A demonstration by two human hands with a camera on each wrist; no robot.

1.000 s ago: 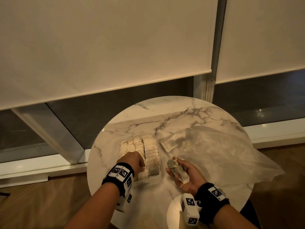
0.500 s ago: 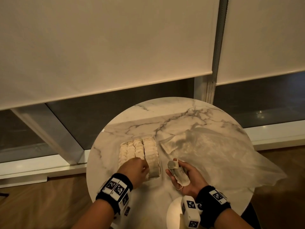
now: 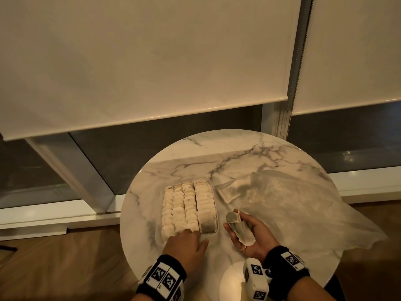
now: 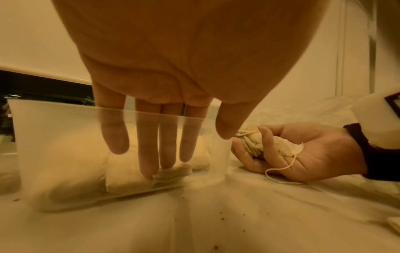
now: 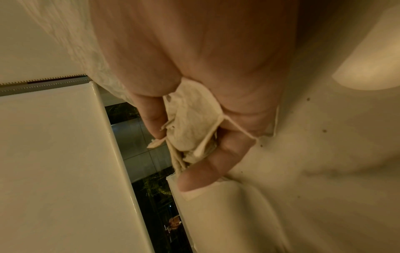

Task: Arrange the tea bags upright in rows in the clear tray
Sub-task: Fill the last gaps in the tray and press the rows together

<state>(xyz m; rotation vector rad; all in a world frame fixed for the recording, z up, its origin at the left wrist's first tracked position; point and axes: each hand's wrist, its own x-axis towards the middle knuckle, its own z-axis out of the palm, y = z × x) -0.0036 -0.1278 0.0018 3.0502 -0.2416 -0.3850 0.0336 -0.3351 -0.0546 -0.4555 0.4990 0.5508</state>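
Note:
A clear tray [image 3: 216,213] stands left of centre on the round marble table [image 3: 238,153], packed with rows of pale tea bags [image 3: 186,203] standing upright. My left hand [image 3: 191,232] is at the tray's near end. In the left wrist view its straight fingers [image 4: 149,154] reach down inside the tray wall [image 4: 54,137] and touch a tea bag [image 4: 173,172], with the thumb outside the wall. My right hand [image 3: 245,231] lies palm up just right of the tray, fingers curled round a bunch of tea bags [image 3: 238,227], also seen as tea bags [image 5: 192,130]. A string [image 4: 279,171] hangs from them.
A crumpled clear plastic bag [image 3: 293,209] covers the table's right half and hangs over its edge. A flat pale packet [image 3: 230,192] lies under the bag's left corner. Dark crumbs dot the tabletop [image 4: 220,212]. Roller blinds and a window are behind the table.
My left hand has drawn back from over the rows to the tray's near end. My right hand has hardly moved and still holds its tea bags.

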